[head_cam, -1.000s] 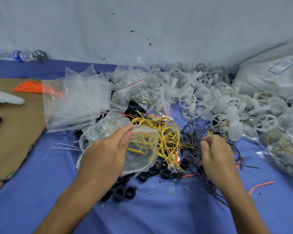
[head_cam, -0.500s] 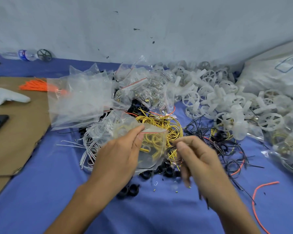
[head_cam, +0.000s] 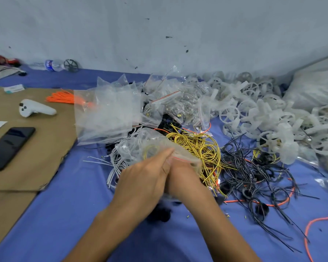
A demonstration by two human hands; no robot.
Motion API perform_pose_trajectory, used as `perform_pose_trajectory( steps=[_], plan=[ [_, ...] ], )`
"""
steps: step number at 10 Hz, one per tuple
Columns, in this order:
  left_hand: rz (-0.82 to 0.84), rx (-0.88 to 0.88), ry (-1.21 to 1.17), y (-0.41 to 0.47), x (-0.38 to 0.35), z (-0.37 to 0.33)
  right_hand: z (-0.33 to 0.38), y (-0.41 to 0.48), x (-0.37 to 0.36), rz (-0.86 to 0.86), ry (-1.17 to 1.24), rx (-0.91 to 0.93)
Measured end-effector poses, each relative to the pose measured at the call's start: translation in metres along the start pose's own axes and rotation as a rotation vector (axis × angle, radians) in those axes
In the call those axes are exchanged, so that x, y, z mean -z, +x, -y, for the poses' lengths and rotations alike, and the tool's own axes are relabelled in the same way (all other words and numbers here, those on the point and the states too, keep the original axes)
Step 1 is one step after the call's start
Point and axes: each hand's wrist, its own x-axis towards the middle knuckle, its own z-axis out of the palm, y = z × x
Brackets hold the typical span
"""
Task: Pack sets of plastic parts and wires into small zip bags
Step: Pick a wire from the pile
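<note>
- Head view: a person's two hands meet over a blue cloth (head_cam: 68, 214) heaped with loose stock. The left hand (head_cam: 146, 180) pinches a small clear bag (head_cam: 186, 158) near its red zip strip, thumb on top.
- A second ago the right hand (head_cam: 184, 178) was well apart from the left, down among the black wires (head_cam: 254, 167). Half a second ago it was crossing toward the bag. Now it lies against the left hand at the bag's mouth.
- The right hand's fingers are hidden behind plastic and the left thumb, so whether they hold a wire, and how they lie, cannot be told.
- The bag is held off the cloth, just in front of the yellow wires (head_cam: 201, 148). A yellow loop shows dimly through its wall.
- Judged from the crossing, a black wire is probably being fed in, which would add to the set. The strip does not look pressed shut yet.
- White parts (head_cam: 263, 120) are piled to the right, and empty bags (head_cam: 106, 114) lie behind the hands.
- At left, on cardboard (head_cam: 45, 157), lie a phone (head_cam: 9, 146), a white controller (head_cam: 34, 110) and orange wires (head_cam: 62, 97), all well apart from the work.
</note>
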Motion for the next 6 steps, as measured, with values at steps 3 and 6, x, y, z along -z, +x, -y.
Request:
perform_pose_trajectory(
  steps=[3, 6],
  plan=[
    [-0.271, 0.187, -0.417, 0.086, 0.051, 0.041, -0.033, -0.065, 0.064, -0.770, 1.044, 0.392],
    [-0.518, 0.028, -0.290, 0.138, 0.132, 0.047, -0.010, -0.008, -0.015, -0.435, 0.649, 0.217]
  ],
)
